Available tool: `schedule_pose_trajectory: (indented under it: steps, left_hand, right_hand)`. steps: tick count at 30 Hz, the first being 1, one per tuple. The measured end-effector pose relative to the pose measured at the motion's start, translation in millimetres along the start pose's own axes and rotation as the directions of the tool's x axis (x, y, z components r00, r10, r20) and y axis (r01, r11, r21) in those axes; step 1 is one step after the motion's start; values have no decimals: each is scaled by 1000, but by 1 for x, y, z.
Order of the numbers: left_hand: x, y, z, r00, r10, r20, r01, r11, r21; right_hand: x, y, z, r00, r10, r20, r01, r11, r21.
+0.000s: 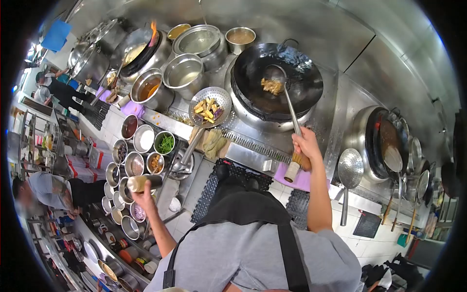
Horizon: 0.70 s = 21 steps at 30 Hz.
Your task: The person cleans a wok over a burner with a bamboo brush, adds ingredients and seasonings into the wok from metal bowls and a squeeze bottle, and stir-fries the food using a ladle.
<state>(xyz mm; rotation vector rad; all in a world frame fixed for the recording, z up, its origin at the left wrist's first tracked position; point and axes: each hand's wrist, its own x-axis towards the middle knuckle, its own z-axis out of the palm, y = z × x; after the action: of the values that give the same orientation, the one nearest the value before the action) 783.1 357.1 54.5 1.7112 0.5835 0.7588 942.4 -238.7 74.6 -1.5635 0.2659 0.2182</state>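
My right hand (306,144) is closed around the handle of a long metal ladle (293,109). The ladle's bowl rests inside a large black wok (306,73), beside a small heap of brown food pieces (271,86). On the left, my left hand (144,198) grips a bottle (138,183), pale at one end and dark at the other, tilted almost level above several seasoning bowls. Between the hands, a perforated strainer (227,103) holds fried yellow and purple pieces (208,111). A bamboo brush (293,169) lies just below my right hand.
Pots of liquid (184,75) stand left of the wok. At far left, a flame (153,30) rises by another wok. A second strainer (350,168) and another wok (386,141) are at right. Two co-workers, one a person in grey (48,190), stand at left.
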Motion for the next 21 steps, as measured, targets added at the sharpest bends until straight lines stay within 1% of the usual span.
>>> schedule_pose_trajectory:
  steps: [1, 2, 3, 5, 6, 7, 9, 10, 11, 12, 13, 14, 17, 18, 21]
  left_hand:
    - [-5, 11, 25, 999, 8, 48, -6, 999, -35]
    - [-8, 17, 45, 993, -22, 115, 27, 999, -45]
    - [-11, 21, 64, 982, -51, 180, 62, 997, -55]
    - [-20, 35, 102, 949, -40, 312, 68, 995, -79]
    - [-19, 39, 117, 928, -38, 371, 63, 996, -56]
    - [-27, 42, 133, 927, -37, 374, 83, 991, -108]
    - [-34, 46, 155, 881, -49, 470, 104, 990, -91]
    - [-39, 49, 166, 864, -54, 501, 117, 989, -95]
    - [-41, 52, 173, 845, -59, 532, 130, 987, -98]
    - [-40, 46, 179, 824, -16, 566, 77, 993, -84]
    - [-41, 43, 180, 812, -17, 583, 82, 993, -85]
    - [-44, 46, 185, 801, -16, 599, 85, 993, -87]
    - [-47, 52, 195, 775, -3, 632, 53, 997, -61]
    - [-48, 53, 197, 766, -7, 643, 42, 998, -39]
    - [-46, 49, 204, 735, 12, 678, 13, 999, -32]
  right_hand:
    - [-4, -5, -6, 999, -26, 28, 28, 999, -42]
    - [-2, -7, -11, 999, -29, 26, 30, 999, -33]
    - [4, -7, -13, 997, -71, -39, 66, 989, -130]
    - [24, -5, -10, 974, -166, -152, 109, 938, -329]
    - [35, -4, -4, 963, -157, -221, 72, 935, -347]
    - [39, 4, 1, 965, -124, -231, 50, 951, -304]
    - [47, 12, 10, 968, -68, -241, 13, 975, -221]
    - [40, 16, 12, 985, -60, -159, 41, 992, -121]
    - [33, 15, 10, 997, -8, -74, 8, 1000, 12]
    - [24, 15, 5, 999, 37, 20, -40, 989, 140]
    - [16, 14, 2, 990, 72, 120, -102, 960, 262]
    - [11, 8, 1, 994, 44, 101, -57, 991, 125]
    - [14, -5, 14, 993, -43, -111, 29, 992, -119]
    - [23, 0, 14, 986, -99, -131, 75, 982, -173]
    - [20, -12, 18, 982, -59, -177, 44, 995, -88]
